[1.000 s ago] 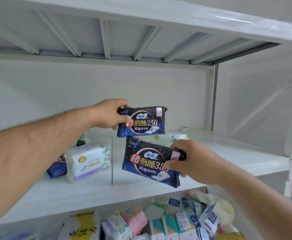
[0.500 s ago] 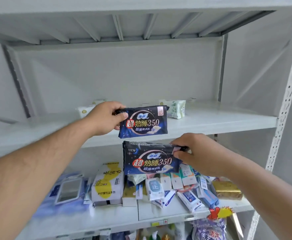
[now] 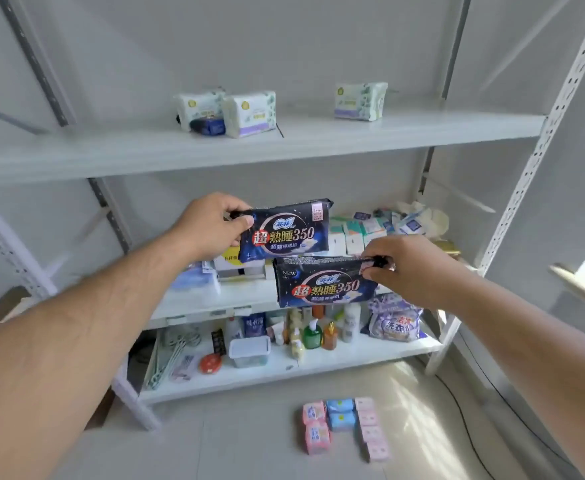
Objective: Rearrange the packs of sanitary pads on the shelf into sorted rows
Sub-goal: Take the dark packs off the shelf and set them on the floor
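Out in front of the white shelving, both hands are up and both are loaded. Left hand (image 3: 211, 225) pinches the left end of a dark navy pack (image 3: 289, 230), thumb over the front, held level in the air. Right hand (image 3: 407, 268) grips the top right corner of a second navy pack (image 3: 324, 285), just below and slightly right of the first, the two nearly touching. Up on the upper shelf (image 3: 318, 140), two pale packs (image 3: 228, 110) stand side by side with what looks like a small blue pack (image 3: 208, 125) tucked in front, blurry though. Another pale pack (image 3: 360, 100) stands well apart to the right. Down on the floor, pink and blue packs (image 3: 344, 422) lie in neat rows.
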`<action>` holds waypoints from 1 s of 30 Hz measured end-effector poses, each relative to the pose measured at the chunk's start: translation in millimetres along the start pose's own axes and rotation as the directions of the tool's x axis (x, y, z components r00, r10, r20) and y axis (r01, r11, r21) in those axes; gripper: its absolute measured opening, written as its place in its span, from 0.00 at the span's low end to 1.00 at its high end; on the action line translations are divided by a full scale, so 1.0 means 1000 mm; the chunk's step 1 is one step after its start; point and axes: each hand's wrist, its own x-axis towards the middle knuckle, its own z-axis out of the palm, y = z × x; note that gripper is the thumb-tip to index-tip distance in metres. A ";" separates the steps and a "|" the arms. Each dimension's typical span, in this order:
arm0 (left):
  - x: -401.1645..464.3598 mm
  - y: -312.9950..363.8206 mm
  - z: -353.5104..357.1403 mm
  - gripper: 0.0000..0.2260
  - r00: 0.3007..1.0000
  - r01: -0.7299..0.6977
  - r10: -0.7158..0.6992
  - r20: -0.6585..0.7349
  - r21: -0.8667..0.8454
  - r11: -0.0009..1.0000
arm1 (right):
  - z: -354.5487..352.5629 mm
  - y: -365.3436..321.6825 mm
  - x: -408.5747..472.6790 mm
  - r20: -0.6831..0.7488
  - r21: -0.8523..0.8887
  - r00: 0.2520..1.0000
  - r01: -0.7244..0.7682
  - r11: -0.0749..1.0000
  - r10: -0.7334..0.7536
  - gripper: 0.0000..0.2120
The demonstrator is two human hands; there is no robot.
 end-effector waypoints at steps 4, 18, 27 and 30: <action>-0.052 -0.021 0.022 0.07 0.998 0.031 -0.032 0.052 0.023 0.999 | 0.034 -0.008 -0.042 0.058 0.011 0.998 0.010 1.000 -0.010 0.06; -0.165 -0.068 0.110 0.06 0.977 0.133 -0.161 0.140 0.191 0.973 | 0.129 0.024 -0.138 0.230 0.093 0.970 0.062 0.994 -0.082 0.06; -0.200 -0.113 0.137 0.08 0.972 0.156 -0.199 0.128 0.287 0.945 | 0.182 0.032 -0.154 0.295 0.059 0.947 0.112 0.992 -0.124 0.08; -0.199 -0.137 0.138 0.07 0.975 0.151 -0.190 0.116 0.283 0.947 | 0.204 0.023 -0.149 0.321 -0.003 0.941 0.117 0.993 -0.109 0.10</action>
